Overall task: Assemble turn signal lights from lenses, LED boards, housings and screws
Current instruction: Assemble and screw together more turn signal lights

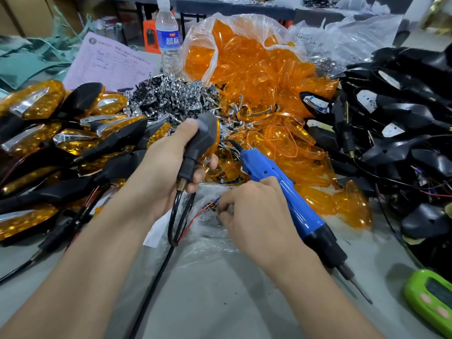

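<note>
My left hand (168,165) grips a black turn signal housing (204,135) by its stem, back side towards me, with an orange lens edge showing behind it and its wires hanging down. My right hand (254,214) holds the blue electric screwdriver (291,199) against the palm, bit pointing down right, while its fingertips pinch at small screws (210,206) on a clear plastic bag. Whether a screw is between the fingers is hidden.
Finished lights (61,143) are piled at the left. Loose orange lenses (281,143) spill from a plastic bag (244,52) in the middle, with chrome reflectors (171,94) behind. Black housings (403,118) are heaped at the right. A water bottle (168,37), papers (107,62) and a green device (430,297) lie around.
</note>
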